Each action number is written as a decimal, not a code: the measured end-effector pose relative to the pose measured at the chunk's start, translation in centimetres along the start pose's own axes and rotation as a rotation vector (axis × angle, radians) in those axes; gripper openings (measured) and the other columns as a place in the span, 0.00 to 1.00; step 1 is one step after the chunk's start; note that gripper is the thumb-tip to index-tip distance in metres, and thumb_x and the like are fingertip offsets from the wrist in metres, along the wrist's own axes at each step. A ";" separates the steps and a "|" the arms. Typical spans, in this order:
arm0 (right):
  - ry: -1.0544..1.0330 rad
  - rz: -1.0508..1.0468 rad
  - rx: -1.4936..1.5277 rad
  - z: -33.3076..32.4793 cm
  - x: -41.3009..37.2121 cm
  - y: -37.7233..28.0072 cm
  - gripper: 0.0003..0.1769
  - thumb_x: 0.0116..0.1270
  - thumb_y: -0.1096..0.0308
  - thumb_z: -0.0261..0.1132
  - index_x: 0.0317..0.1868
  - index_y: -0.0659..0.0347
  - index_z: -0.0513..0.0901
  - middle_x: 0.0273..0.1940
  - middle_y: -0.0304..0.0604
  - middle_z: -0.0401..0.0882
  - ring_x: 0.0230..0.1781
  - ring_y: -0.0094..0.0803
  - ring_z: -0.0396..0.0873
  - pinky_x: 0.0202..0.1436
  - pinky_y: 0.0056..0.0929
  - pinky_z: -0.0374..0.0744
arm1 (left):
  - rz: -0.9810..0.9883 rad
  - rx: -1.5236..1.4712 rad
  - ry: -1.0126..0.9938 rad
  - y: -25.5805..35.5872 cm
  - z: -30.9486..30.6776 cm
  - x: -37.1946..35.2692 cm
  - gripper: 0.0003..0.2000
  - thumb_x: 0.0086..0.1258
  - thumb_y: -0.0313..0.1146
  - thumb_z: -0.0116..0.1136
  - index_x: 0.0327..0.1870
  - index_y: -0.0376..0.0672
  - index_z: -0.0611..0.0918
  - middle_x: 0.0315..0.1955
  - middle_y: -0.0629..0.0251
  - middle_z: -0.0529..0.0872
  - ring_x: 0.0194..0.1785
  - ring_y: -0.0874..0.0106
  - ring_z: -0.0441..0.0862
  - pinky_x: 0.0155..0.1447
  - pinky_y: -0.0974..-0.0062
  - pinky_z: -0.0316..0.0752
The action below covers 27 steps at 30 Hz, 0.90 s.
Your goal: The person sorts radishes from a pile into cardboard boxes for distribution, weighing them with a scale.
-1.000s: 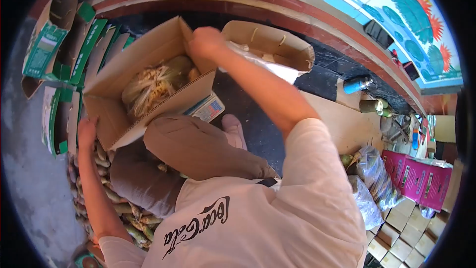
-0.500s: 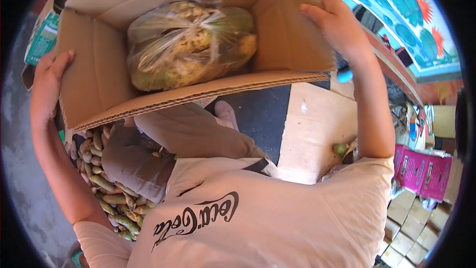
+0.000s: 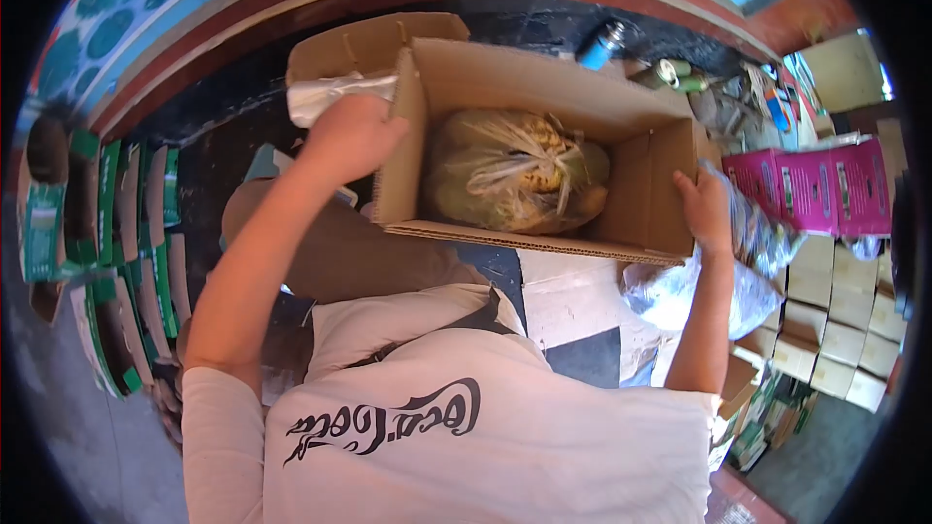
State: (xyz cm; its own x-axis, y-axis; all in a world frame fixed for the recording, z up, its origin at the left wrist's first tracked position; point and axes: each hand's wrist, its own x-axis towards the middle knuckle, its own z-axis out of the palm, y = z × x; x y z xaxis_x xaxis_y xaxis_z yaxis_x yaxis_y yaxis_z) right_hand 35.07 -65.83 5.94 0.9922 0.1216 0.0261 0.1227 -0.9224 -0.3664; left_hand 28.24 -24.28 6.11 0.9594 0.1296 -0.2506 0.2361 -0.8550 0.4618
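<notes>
An open cardboard box hangs in front of my chest, between my two hands. Inside it lies a knotted clear plastic bag of green and yellow-brown produce, whose exact kind I cannot make out. My left hand grips the box's left wall at the upper edge, fingers bent over it. On the opposite end, my right hand holds the right wall, its thumb on the inner side and its other fingers mostly hidden. Behind my left hand is a white plastic sheet or bag by another cardboard piece.
Green-and-white open cartons stand in rows at left. To the right are magenta boxes, stacked pale cartons and clear plastic bags. A blue bottle stands near the wall. Flat cardboard lies on the floor.
My view has turned left. Both hands have carried the box with the bag toward the right of my body, and it appears smaller. Both keep hold of its end walls.
</notes>
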 end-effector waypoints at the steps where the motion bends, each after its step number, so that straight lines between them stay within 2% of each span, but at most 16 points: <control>1: 0.013 0.049 -0.026 0.9 -1.2 1.6 0.18 0.60 0.59 0.59 0.33 0.71 0.78 0.29 0.63 0.77 0.34 0.58 0.76 0.38 0.46 0.71 | 0.033 0.014 -0.039 0.8 2.1 1.4 0.17 0.57 0.42 0.51 0.28 0.34 0.82 0.30 0.46 0.81 0.37 0.51 0.80 0.44 0.58 0.73; 4: 0.054 0.242 -0.148 5.0 -5.1 8.4 0.19 0.60 0.57 0.60 0.30 0.70 0.78 0.28 0.62 0.77 0.34 0.58 0.76 0.38 0.48 0.71 | 0.091 0.094 -0.115 2.6 8.5 4.8 0.16 0.59 0.42 0.51 0.30 0.37 0.82 0.30 0.49 0.82 0.38 0.53 0.80 0.44 0.60 0.74; 6: 0.035 0.343 -0.098 8.1 -7.5 11.0 0.19 0.59 0.56 0.61 0.27 0.69 0.77 0.27 0.61 0.76 0.33 0.59 0.75 0.38 0.49 0.72 | 0.114 0.131 -0.186 2.8 12.4 6.0 0.14 0.60 0.42 0.51 0.32 0.39 0.81 0.32 0.51 0.82 0.39 0.54 0.79 0.44 0.61 0.73; 7: 0.098 0.253 -0.123 11.5 -8.9 14.2 0.18 0.60 0.57 0.61 0.28 0.68 0.76 0.28 0.60 0.77 0.33 0.60 0.74 0.38 0.50 0.72 | 0.122 0.138 -0.238 2.6 14.1 6.3 0.14 0.61 0.42 0.50 0.33 0.40 0.81 0.33 0.52 0.82 0.40 0.54 0.79 0.44 0.61 0.73; 8: 0.010 0.206 -0.155 13.6 -9.6 14.9 0.18 0.60 0.57 0.60 0.31 0.68 0.76 0.30 0.60 0.77 0.34 0.60 0.75 0.39 0.50 0.72 | 0.132 0.145 -0.288 2.8 15.0 6.6 0.14 0.62 0.41 0.49 0.35 0.41 0.81 0.35 0.53 0.82 0.41 0.55 0.79 0.45 0.60 0.73; 9: 0.055 0.322 -0.128 14.0 -9.5 15.3 0.18 0.60 0.57 0.60 0.31 0.68 0.76 0.31 0.60 0.78 0.35 0.59 0.75 0.40 0.50 0.72 | 0.229 0.196 -0.324 2.8 14.7 6.5 0.13 0.64 0.41 0.48 0.37 0.43 0.81 0.36 0.54 0.82 0.42 0.55 0.79 0.45 0.61 0.73; 10: 0.101 0.425 -0.100 14.4 -8.7 15.6 0.18 0.60 0.57 0.60 0.31 0.67 0.76 0.32 0.60 0.78 0.36 0.59 0.75 0.40 0.50 0.72 | 0.238 0.140 -0.285 2.9 13.7 6.3 0.13 0.64 0.41 0.49 0.37 0.43 0.81 0.35 0.54 0.82 0.42 0.55 0.79 0.45 0.62 0.73; 12: -0.082 0.312 -0.222 13.1 -7.1 16.7 0.18 0.60 0.56 0.60 0.32 0.67 0.77 0.33 0.60 0.78 0.37 0.59 0.76 0.41 0.50 0.73 | 0.252 0.040 -0.218 2.4 10.8 5.7 0.13 0.64 0.42 0.50 0.38 0.42 0.81 0.34 0.53 0.82 0.40 0.56 0.79 0.45 0.64 0.73; 13: -0.270 0.385 -0.316 11.2 -5.8 14.7 0.18 0.61 0.57 0.60 0.35 0.67 0.78 0.34 0.59 0.79 0.38 0.56 0.77 0.43 0.46 0.74 | 0.223 0.010 -0.186 1.8 9.4 5.5 0.13 0.64 0.40 0.51 0.38 0.41 0.81 0.33 0.54 0.82 0.39 0.58 0.80 0.45 0.66 0.73; 16: -0.342 0.487 -0.523 7.8 -3.1 9.9 0.18 0.59 0.57 0.61 0.41 0.65 0.77 0.38 0.55 0.79 0.43 0.50 0.77 0.46 0.42 0.75 | 0.189 -0.099 -0.077 -0.9 5.1 4.6 0.12 0.66 0.35 0.50 0.38 0.35 0.80 0.31 0.56 0.83 0.37 0.67 0.80 0.45 0.74 0.73; 19: 0.073 0.171 -0.454 8.1 -1.3 4.7 0.19 0.56 0.59 0.64 0.44 0.63 0.77 0.44 0.51 0.78 0.47 0.45 0.76 0.49 0.40 0.74 | 0.120 -0.182 -0.002 -3.6 1.5 2.2 0.12 0.68 0.34 0.48 0.38 0.33 0.80 0.31 0.59 0.83 0.38 0.72 0.80 0.46 0.76 0.72; 21: 0.055 -0.129 -0.152 10.1 0.3 2.3 0.22 0.53 0.61 0.67 0.47 0.61 0.76 0.46 0.49 0.76 0.48 0.44 0.74 0.50 0.39 0.73 | 0.124 -0.223 0.072 -5.1 -0.4 0.4 0.12 0.69 0.34 0.47 0.38 0.33 0.80 0.33 0.61 0.83 0.39 0.74 0.79 0.47 0.77 0.72; 23: -0.014 -0.323 -0.043 11.8 1.8 -1.6 0.24 0.52 0.63 0.68 0.49 0.59 0.76 0.46 0.49 0.76 0.48 0.45 0.74 0.51 0.38 0.72 | 0.103 -0.265 0.159 -6.5 -2.0 -1.4 0.12 0.69 0.34 0.47 0.38 0.33 0.79 0.34 0.63 0.83 0.40 0.75 0.78 0.48 0.78 0.71; 25: -0.053 -0.433 0.008 14.3 3.3 -4.4 0.24 0.53 0.60 0.67 0.50 0.58 0.75 0.45 0.49 0.76 0.48 0.45 0.74 0.52 0.38 0.71 | 0.048 -0.293 0.243 -8.3 -3.3 -3.4 0.12 0.70 0.34 0.46 0.38 0.34 0.79 0.35 0.64 0.83 0.40 0.76 0.78 0.49 0.79 0.70; 27: -0.159 -0.436 0.015 16.0 4.8 -7.1 0.25 0.54 0.58 0.66 0.51 0.58 0.75 0.47 0.49 0.76 0.49 0.45 0.73 0.53 0.39 0.71 | -0.008 -0.322 0.284 -10.2 -4.0 -5.3 0.12 0.70 0.34 0.46 0.39 0.35 0.79 0.36 0.64 0.83 0.41 0.76 0.77 0.49 0.80 0.70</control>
State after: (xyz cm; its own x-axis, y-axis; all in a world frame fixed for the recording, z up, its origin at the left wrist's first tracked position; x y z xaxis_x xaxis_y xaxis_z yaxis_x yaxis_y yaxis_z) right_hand 38.62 -52.83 -6.24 0.8322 0.5531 0.0378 0.5266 -0.7673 -0.3660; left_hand 21.37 -14.29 6.13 0.9512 0.3071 -0.0312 0.2362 -0.6591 0.7140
